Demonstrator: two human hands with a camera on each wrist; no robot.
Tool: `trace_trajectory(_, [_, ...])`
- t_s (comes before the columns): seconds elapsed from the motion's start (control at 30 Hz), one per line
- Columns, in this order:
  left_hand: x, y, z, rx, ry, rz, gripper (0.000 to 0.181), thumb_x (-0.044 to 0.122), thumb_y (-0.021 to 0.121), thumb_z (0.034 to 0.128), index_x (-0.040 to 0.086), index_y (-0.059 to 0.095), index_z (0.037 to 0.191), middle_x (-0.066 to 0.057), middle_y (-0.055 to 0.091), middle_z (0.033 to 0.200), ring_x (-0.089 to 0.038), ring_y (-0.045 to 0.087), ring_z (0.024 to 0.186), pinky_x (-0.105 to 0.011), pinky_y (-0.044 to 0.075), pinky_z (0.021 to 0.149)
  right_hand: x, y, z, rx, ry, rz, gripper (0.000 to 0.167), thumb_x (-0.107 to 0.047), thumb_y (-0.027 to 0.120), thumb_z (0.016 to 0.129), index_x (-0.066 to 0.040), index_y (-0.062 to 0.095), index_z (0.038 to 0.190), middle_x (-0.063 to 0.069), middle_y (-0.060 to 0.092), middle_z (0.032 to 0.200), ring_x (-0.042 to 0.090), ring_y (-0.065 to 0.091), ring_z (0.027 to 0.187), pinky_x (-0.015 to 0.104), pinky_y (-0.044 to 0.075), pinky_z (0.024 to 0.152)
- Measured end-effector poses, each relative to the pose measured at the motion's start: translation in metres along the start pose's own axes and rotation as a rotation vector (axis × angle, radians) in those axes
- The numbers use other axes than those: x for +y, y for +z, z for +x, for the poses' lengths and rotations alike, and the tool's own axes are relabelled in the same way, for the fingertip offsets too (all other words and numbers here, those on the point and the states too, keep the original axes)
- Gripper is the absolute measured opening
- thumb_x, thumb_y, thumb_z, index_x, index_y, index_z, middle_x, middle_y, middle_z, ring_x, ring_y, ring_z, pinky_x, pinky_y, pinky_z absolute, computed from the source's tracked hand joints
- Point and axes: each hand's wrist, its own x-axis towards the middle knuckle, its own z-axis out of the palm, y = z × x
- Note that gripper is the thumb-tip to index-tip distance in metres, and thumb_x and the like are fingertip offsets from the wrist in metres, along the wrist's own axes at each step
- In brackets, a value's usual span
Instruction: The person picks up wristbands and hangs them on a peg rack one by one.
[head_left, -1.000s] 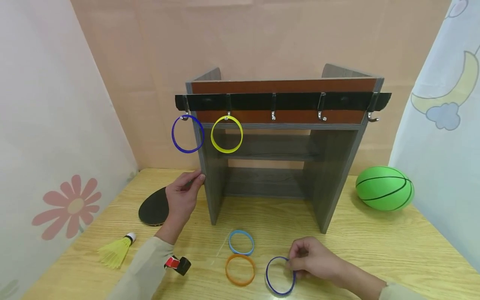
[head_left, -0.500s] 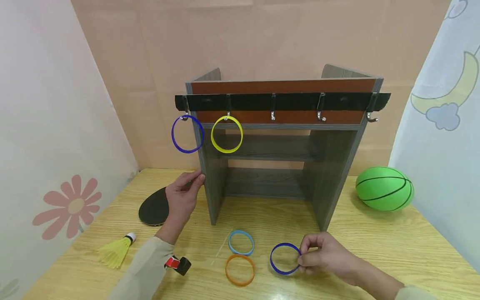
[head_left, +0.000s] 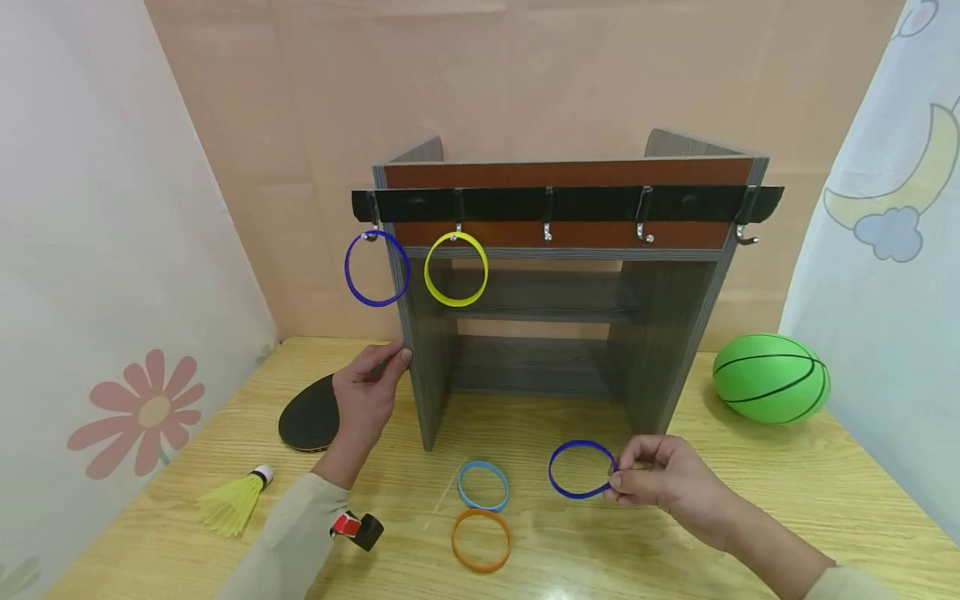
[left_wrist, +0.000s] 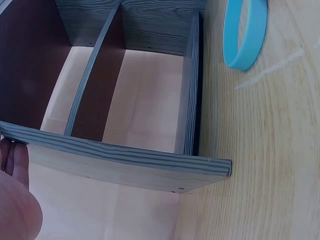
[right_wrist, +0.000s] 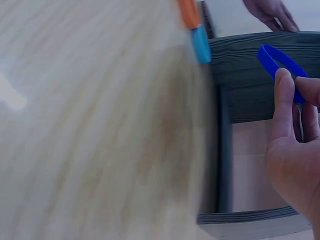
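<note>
My right hand (head_left: 678, 483) pinches a dark blue silicone wristband (head_left: 557, 483) between thumb and fingers, above the tabletop before the grey shelf (head_left: 540, 367). In the right wrist view the same blue wristband (right_wrist: 267, 59) tilts up from the fingertips. My left hand (head_left: 366, 396) holds the front edge of the shelf's left side panel; in the left wrist view its fingers (left_wrist: 20, 162) touch the panel's outer face. Another blue wristband (head_left: 377, 303) hangs on the leftmost hook, a yellow wristband (head_left: 457, 302) on the hook beside it. Light blue (head_left: 462, 492) and orange wristbands (head_left: 482, 569) lie on the table.
The black strip (head_left: 502, 205) across the shelf top carries several hooks; the middle hook (head_left: 547, 233) and those right of it are bare. A green ball (head_left: 771, 379) sits right, a black paddle (head_left: 309, 417) and yellow shuttlecock (head_left: 234, 502) left. A backdrop (head_left: 315, 108) stands behind.
My right hand has lifted the blue wristband off the table and carried it forward and slightly right, tilting it flatter. The left hand stays at the side panel.
</note>
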Motion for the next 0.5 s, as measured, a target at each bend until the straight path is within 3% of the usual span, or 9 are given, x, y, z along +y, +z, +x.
trace_trajectory(0.27, [0.001, 0.000, 0.000, 0.003, -0.009, 0.026, 0.018, -0.017, 0.064, 0.0815, -0.015, 0.067, 0.099, -0.018, 0.067, 0.084, -0.013, 0.066, 0.078, -0.027, 0.056, 0.071, -0.024, 0.002, 0.011, 0.003, -0.207, 0.154, 0.024, 0.017, 0.050, 0.089, -0.004, 0.062, 0.089, 0.008, 0.064, 0.089, 0.022, 0.067, 0.085, 0.031, 0.055, 0.078])
trace_trajectory(0.5, [0.002, 0.000, 0.000, 0.001, -0.019, 0.009, 0.018, -0.013, 0.065, 0.0826, -0.015, 0.066, 0.100, -0.018, 0.066, 0.084, -0.013, 0.065, 0.078, -0.027, 0.056, 0.072, -0.041, 0.009, 0.021, 0.044, -0.306, 0.211, 0.028, 0.018, 0.046, 0.090, -0.004, 0.063, 0.087, 0.009, 0.066, 0.088, 0.021, 0.068, 0.086, 0.028, 0.054, 0.079])
